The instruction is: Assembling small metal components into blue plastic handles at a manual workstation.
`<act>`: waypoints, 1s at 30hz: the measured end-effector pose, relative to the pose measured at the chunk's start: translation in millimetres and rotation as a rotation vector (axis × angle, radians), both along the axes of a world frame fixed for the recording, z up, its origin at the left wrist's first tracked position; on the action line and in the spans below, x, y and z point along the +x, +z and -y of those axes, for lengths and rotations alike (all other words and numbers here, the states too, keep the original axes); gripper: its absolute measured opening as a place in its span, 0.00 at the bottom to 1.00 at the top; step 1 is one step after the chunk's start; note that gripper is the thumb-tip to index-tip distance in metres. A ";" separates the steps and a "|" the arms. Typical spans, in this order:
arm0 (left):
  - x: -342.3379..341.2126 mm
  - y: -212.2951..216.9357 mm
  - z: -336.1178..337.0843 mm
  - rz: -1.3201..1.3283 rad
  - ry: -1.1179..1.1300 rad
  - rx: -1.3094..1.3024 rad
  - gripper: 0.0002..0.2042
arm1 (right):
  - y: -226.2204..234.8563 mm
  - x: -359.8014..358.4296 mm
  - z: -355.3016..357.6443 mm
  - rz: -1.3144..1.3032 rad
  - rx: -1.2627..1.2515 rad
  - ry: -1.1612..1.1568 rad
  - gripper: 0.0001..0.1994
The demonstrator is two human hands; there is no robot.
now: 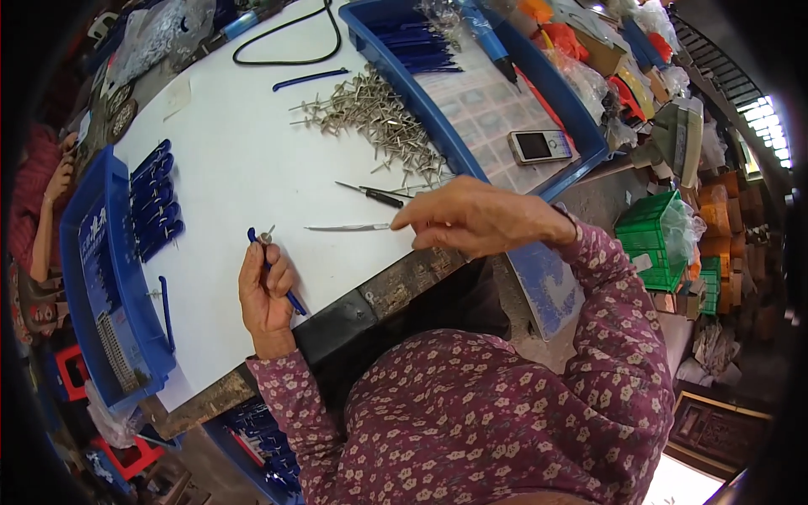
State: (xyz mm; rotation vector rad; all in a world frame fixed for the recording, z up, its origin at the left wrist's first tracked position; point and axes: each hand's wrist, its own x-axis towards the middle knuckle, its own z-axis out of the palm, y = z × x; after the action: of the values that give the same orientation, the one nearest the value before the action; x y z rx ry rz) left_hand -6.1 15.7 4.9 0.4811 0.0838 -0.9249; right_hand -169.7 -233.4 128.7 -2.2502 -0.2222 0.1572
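My left hand is closed around a slim blue rod-shaped part, which slants across the palm. At its upper end a small metal pin with a round head shows by my thumb and forefinger. My right hand pinches the end of a thin silver pointed tool, apparently tweezers, whose tip points left toward the left hand without touching it. Just beyond lies a pointed tool with a black handle. Farther back on the white worktop sits a heap of small metal pins.
Bundled blue rods lie beside a blue tray at left, near one loose rod. A larger blue tray holds rods and a phone. A black cord loop lies at the back. Another person's hand shows at far left.
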 end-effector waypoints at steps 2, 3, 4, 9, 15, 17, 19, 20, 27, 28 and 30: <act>-3.5 5.8 3.2 0.001 0.016 0.053 0.07 | 8.7 9.8 12.4 0.054 -0.011 0.012 0.13; -3.3 5.6 3.3 0.009 0.014 0.053 0.07 | 16.5 16.3 19.3 -0.006 0.070 -0.033 0.14; -3.5 4.2 3.8 0.016 0.012 0.055 0.07 | 19.7 22.6 28.5 -0.065 0.155 -0.078 0.16; -4.2 1.0 -0.5 0.039 0.038 0.051 0.08 | 5.5 72.9 99.1 0.120 -0.167 -0.373 0.15; -6.5 3.5 -0.3 0.041 0.047 0.052 0.06 | -83.5 102.9 189.1 0.334 -0.513 -0.608 0.10; -6.4 3.8 -0.8 0.019 0.050 0.040 0.05 | -89.3 102.0 188.3 0.433 -0.619 -0.644 0.09; -5.5 6.7 -0.6 0.032 0.047 0.039 0.05 | -94.6 102.5 184.8 0.403 -0.655 -0.604 0.07; -6.4 7.5 -0.9 0.032 0.048 0.042 0.05 | -97.4 102.9 182.6 0.402 -0.652 -0.604 0.07; -7.9 8.7 1.0 0.021 0.068 0.064 0.04 | -107.9 104.2 187.3 0.432 -0.779 -0.496 0.06; -7.8 8.5 1.4 0.024 0.068 0.060 0.04 | -107.1 104.6 188.6 0.429 -0.803 -0.471 0.06; -6.6 9.2 0.8 0.029 0.061 0.061 0.04 | -106.1 105.2 190.0 0.411 -0.808 -0.455 0.06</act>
State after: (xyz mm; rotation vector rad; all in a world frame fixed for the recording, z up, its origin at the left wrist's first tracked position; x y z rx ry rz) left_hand -12.7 14.9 14.1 0.5456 0.1005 -0.8570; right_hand -64.6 -423.4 22.6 -3.0480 0.1839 -0.5597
